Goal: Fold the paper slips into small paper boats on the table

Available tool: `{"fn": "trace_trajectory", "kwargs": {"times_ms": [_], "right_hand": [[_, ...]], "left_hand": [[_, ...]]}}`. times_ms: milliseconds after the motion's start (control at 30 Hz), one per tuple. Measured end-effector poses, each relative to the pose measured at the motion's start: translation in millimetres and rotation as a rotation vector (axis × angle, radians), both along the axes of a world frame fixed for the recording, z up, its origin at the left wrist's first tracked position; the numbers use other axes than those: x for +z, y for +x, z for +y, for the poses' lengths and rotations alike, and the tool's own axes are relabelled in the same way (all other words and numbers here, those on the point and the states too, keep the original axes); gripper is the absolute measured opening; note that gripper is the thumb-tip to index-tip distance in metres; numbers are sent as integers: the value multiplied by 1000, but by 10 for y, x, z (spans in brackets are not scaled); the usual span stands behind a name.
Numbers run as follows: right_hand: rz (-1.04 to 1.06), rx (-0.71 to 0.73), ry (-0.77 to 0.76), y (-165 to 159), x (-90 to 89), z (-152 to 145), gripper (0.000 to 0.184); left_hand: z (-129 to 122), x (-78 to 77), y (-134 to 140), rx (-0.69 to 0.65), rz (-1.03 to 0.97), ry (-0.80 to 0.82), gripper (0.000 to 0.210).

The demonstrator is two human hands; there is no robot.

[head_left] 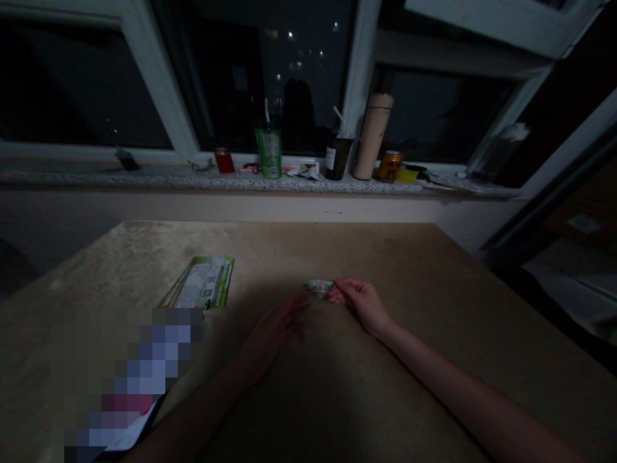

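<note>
Wrapper (319, 287) R of packets (207, 283) on tbl (414, 270), sill (168, 179) behind w/ flask (373, 138) L of can (390, 168)

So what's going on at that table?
Somebody's right hand is pinching one end of a small printed piece, maybe a folded wrapper, over the brown table. Their left hand is open close by, with nothing to be seen in it. Some green printed sheets lie farther to the left. It's quite dark, so the small piece is hard to make out.
</note>
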State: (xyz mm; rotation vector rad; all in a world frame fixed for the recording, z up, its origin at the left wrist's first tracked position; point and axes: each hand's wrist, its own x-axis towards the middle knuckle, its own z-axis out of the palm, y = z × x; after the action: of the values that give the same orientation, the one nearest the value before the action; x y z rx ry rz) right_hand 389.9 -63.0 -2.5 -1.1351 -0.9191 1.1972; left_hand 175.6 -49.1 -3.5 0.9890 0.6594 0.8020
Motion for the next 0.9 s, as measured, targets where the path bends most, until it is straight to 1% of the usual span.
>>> {"fn": "trace_trajectory", "kwargs": {"times_ms": [133,300,500,767,900], "right_hand": [[-40,-15,20,33,8,154,33],[-49,-17,17,40,10,287,32],[-57,-22,-1,46,-60,418,31],[-81,-41,-35,40,-113,495,25],[-95,-47,-39,40,-109,496,27]], "left_hand": [[25,-45,-33,0,-56,8,39],[40,-55,-64,-26,-110,17,41],[36,-46,-70,-37,-111,11,37],[59,-99,-78,-52,-108,22,38],[57,-95,-87,-67,-104,36,37]]}}
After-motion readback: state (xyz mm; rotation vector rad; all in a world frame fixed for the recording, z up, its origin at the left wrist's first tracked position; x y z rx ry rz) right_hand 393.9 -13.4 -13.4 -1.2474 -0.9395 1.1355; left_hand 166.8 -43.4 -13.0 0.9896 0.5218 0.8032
